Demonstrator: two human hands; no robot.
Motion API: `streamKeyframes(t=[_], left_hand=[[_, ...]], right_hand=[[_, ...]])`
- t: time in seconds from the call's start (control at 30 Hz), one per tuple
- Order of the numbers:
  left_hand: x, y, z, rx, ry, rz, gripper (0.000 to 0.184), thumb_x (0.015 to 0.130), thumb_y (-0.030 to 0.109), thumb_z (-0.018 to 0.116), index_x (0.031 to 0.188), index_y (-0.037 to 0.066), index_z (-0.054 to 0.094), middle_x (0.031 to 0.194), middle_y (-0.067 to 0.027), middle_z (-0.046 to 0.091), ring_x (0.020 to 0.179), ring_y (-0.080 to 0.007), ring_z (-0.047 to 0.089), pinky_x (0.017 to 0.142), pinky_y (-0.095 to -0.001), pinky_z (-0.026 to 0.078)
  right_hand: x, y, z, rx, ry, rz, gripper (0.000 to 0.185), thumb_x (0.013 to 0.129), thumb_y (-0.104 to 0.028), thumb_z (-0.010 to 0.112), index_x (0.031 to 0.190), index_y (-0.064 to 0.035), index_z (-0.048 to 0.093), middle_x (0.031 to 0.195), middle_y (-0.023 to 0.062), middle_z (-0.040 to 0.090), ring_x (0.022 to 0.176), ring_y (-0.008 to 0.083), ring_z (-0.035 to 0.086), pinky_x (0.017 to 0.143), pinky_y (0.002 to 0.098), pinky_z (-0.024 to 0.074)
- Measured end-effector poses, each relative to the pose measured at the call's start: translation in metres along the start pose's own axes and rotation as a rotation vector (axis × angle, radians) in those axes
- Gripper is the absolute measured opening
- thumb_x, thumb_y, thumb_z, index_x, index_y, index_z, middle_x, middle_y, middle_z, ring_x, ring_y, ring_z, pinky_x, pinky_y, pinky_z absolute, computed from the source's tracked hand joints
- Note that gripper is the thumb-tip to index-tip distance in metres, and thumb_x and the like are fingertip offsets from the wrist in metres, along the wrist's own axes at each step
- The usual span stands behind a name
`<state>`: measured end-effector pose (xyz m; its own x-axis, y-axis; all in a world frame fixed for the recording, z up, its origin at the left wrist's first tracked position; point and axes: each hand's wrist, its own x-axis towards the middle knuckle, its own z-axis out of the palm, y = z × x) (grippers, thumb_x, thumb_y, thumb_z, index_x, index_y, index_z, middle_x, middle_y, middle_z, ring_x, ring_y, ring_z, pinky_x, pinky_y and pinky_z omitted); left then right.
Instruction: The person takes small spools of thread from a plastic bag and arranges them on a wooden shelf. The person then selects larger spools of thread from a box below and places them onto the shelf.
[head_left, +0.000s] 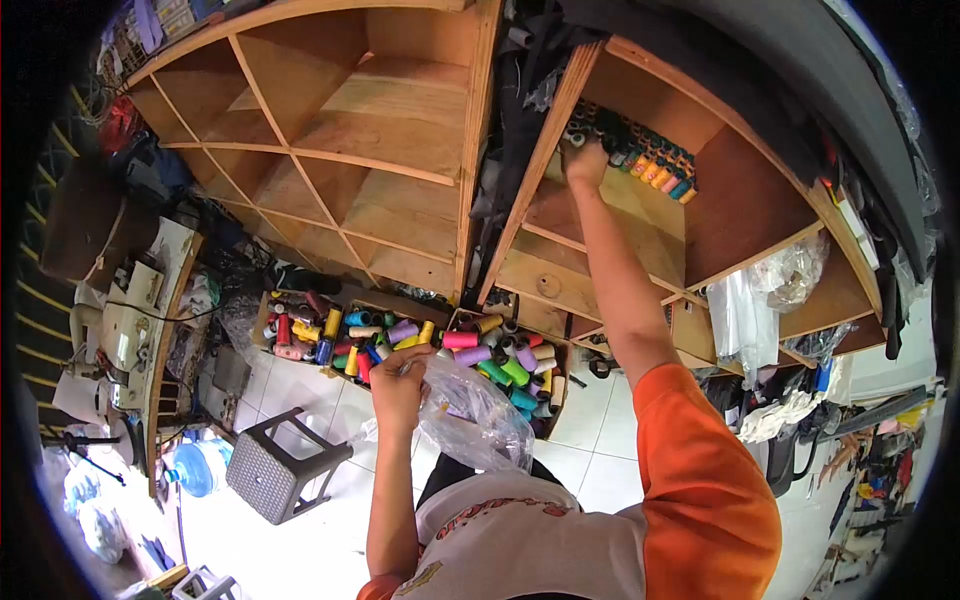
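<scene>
My right hand (586, 163) reaches into the upper compartment of the wooden shelf, its fingers closed on a dark thread spool (574, 137) at the left end of the rows. Orange thread spools (650, 171) and dark green ones stand upright beside it in tight rows. Lower down, my left hand (399, 384) pinches the edge of a clear plastic bag (480, 415) that hangs in front of my body. Beyond that hand, two boxes on the floor hold many loose spools, among them a green cone (514, 371) and a pink one (460, 340).
A second wooden shelf (400, 165) with square compartments stands to the left. A grey plastic stool (272, 470) is on the tiled floor, near a blue water bottle (197, 467). A sewing machine (130, 325) sits at far left. White plastic wrapping (743, 315) hangs from the right shelf.
</scene>
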<state>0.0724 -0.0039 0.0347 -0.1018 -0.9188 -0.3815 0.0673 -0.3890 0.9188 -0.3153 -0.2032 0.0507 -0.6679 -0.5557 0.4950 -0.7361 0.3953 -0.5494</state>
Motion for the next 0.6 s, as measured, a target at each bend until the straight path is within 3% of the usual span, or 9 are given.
streamKeyframes(t=[0.17,0.27,0.37,0.47,0.57,0.6], left_hand=[[0.004,-0.002,-0.001,0.006,0.01,-0.015,0.016,0.084,-0.002,0.053,0.095,-0.004,0.065,0.072,-0.0033,0.061,0.042,-0.0045,0.039,0.039,-0.0209,0.032],[0.006,-0.004,0.001,0.007,0.017,0.006,0.015,0.084,-0.002,0.054,0.094,-0.004,0.065,0.077,-0.0056,0.064,0.041,-0.0044,0.039,0.038,-0.0202,0.03],[0.008,-0.004,0.003,0.005,0.019,0.004,0.014,0.084,-0.003,0.054,0.093,-0.003,0.065,0.082,-0.0068,0.066,0.041,-0.0042,0.039,0.037,-0.02,0.03],[0.009,-0.005,0.003,-0.008,0.011,-0.003,0.014,0.084,-0.003,0.054,0.093,-0.003,0.065,0.083,-0.007,0.066,0.041,-0.0042,0.039,0.037,-0.0203,0.03],[0.007,-0.005,0.004,-0.001,0.015,-0.013,0.015,0.083,-0.003,0.054,0.094,-0.003,0.065,0.07,-0.0027,0.059,0.041,-0.0042,0.039,0.038,-0.02,0.03],[0.006,-0.004,0.004,0.005,0.018,-0.017,0.016,0.083,-0.003,0.053,0.094,-0.003,0.065,0.064,-0.0005,0.055,0.042,-0.0042,0.038,0.038,-0.0199,0.03]], right_hand=[[0.002,0.002,0.005,-0.04,-0.037,0.084,0.042,0.074,-0.029,0.069,0.104,0.0001,0.062,0.092,0.024,0.064,0.089,0.0376,0.063,0.074,0.0437,0.052],[-0.001,0.011,0.009,0.058,0.0,0.02,0.046,0.072,-0.033,0.07,0.098,0.0047,0.062,0.097,0.0276,0.062,0.092,0.0412,0.06,0.079,0.0431,0.0493],[-0.003,0.005,-0.003,0.038,-0.107,0.11,0.047,0.071,-0.034,0.071,0.098,0.004,0.062,0.097,0.0268,0.062,0.089,0.0405,0.061,0.077,0.0433,0.0497],[0.0,0.026,0.013,0.045,-0.011,0.015,0.046,0.075,-0.034,0.069,0.101,0.0043,0.061,0.095,0.0244,0.064,0.086,0.0382,0.062,0.076,0.044,0.0499],[-0.008,0.034,-0.002,0.202,-0.049,0.241,0.036,0.082,-0.031,0.065,0.095,0.0021,0.06,0.083,0.0179,0.065,0.081,0.0342,0.063,0.068,0.0423,0.0516],[-0.014,0.032,-0.011,0.443,-0.101,0.39,0.032,0.083,-0.029,0.063,0.094,0.001,0.059,0.081,0.0158,0.063,0.079,0.0317,0.063,0.068,0.0406,0.0525]])
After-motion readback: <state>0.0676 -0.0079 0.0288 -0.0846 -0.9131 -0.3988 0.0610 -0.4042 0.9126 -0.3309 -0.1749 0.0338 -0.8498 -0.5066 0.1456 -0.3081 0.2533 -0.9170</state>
